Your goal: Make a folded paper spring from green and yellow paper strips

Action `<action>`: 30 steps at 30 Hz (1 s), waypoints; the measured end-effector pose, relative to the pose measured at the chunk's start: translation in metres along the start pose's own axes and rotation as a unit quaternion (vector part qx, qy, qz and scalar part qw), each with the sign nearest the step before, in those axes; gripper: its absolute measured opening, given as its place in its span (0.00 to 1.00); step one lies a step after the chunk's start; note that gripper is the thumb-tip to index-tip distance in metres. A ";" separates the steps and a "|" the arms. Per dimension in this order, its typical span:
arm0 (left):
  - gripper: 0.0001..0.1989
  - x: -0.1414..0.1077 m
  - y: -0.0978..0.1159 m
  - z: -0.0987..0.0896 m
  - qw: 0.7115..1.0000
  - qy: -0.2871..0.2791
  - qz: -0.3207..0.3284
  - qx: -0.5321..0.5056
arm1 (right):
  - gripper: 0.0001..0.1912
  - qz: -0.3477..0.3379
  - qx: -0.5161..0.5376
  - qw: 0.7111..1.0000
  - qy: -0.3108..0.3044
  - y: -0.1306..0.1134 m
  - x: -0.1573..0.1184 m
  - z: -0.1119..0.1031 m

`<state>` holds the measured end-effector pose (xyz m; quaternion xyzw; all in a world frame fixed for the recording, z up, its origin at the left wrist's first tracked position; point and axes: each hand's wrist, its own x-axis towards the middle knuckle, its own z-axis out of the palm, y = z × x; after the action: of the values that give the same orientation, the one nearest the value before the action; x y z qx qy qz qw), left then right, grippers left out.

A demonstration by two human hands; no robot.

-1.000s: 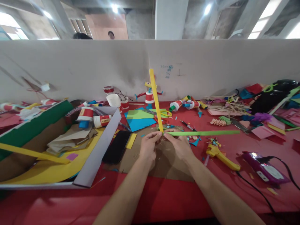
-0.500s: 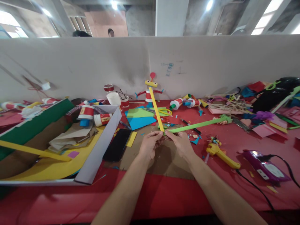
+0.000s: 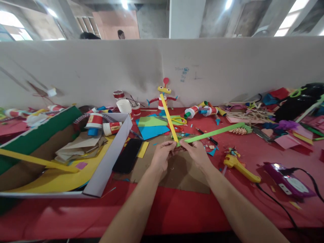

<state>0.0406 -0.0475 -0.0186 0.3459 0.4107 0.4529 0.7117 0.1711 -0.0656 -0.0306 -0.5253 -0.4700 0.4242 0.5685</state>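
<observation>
A yellow paper strip [image 3: 168, 116] and a green paper strip [image 3: 215, 132] meet in a V above a brown cardboard sheet [image 3: 187, 177]. My left hand [image 3: 163, 153] pinches the yellow strip close to the meeting point. Just right of it, my right hand [image 3: 194, 152] has its thumb and fingers closed on the green strip. The fingertips of both hands nearly touch. Behind them stands a paper-cup figure [image 3: 162, 101] with a yellow head and red folded arms. Scissors with yellow handles [image 3: 178, 119] lie on green and blue paper.
To the left, an open box [image 3: 108, 158] holds paper and cup pieces beside a black phone [image 3: 127, 156]. A yellow glue gun [image 3: 241, 168] and a purple power socket [image 3: 288, 180] lie right. Craft scraps [image 3: 248, 113] crowd the back right, before a white partition [image 3: 101, 71].
The green strip's far end has swung slightly up and left. Both hands keep their pinch at nearly the same place. The whole view has shifted a little.
</observation>
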 end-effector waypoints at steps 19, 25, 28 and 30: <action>0.10 -0.002 0.007 -0.003 0.999 -0.040 -0.030 -0.011 | 0.17 0.037 -0.014 0.999 -0.035 0.002 0.005 -0.005; 0.09 -0.003 0.009 -0.003 0.998 -0.035 -0.045 -0.008 | 0.19 0.004 -0.094 0.994 -0.045 0.004 0.008 -0.013; 0.10 -0.002 0.008 -0.004 0.998 -0.042 -0.044 -0.008 | 0.19 0.000 -0.107 0.993 -0.045 0.002 0.008 -0.013; 0.10 -0.002 0.007 -0.005 0.998 -0.049 -0.041 -0.008 | 0.19 -0.002 -0.110 0.993 -0.045 0.000 0.007 -0.013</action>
<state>0.0333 -0.0460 -0.0136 0.3451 0.3860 0.4093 0.7512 0.1854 -0.0611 -0.0303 -0.5642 -0.5397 0.3919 0.4866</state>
